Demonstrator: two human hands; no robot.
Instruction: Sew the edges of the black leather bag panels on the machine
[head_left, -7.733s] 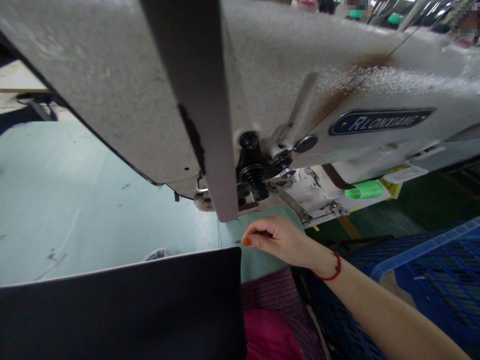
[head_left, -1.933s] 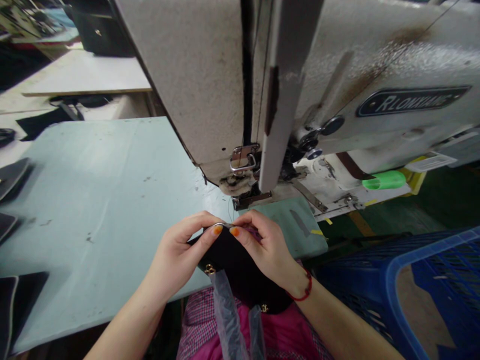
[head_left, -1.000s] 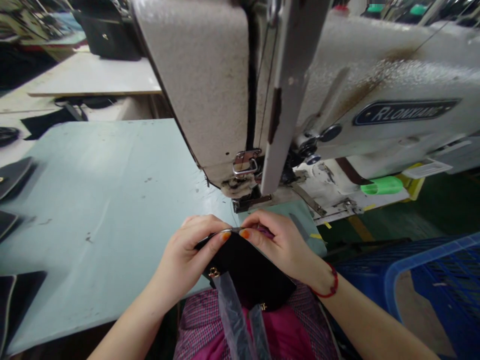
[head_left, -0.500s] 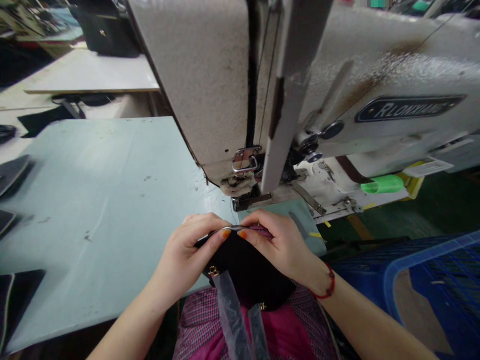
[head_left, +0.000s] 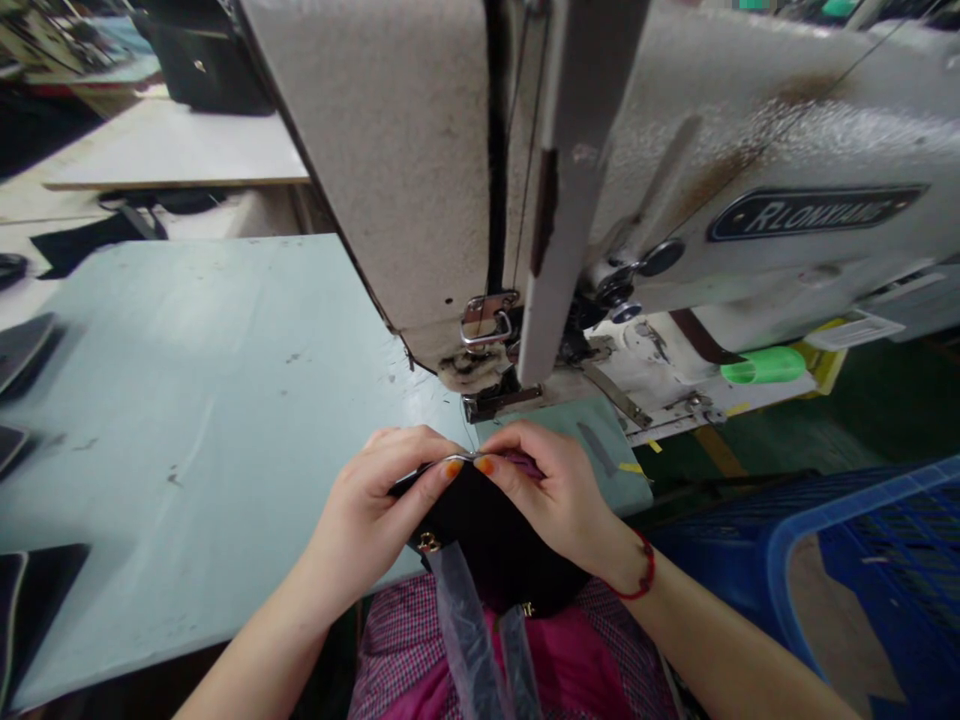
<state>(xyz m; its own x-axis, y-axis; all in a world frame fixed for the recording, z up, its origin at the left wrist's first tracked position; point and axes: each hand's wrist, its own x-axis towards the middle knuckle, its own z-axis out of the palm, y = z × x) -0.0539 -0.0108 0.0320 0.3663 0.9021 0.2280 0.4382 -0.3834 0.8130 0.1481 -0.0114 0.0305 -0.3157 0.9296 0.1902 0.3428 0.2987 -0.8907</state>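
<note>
A black bag piece hangs down over my lap, with its upper edge pinched between both hands. My left hand is closed on the edge from the left, thumb on the near side. From the right, my right hand grips the same edge, its thumb close to the left one. A bit of purple lining shows under the right fingers. Gold metal fittings sit on the piece, and clear plastic strips hang from them. The sewing machine's needle area stands just beyond my fingertips.
A pale green work table spreads to the left, with dark flat pieces along its left side. At the right is a blue plastic basket. A black bag stands on a farther table.
Both hands keep their pinch on the edge. My right wrist has shifted slightly left, and the edge between the thumbs looks a little more bent. The view has moved slightly.
</note>
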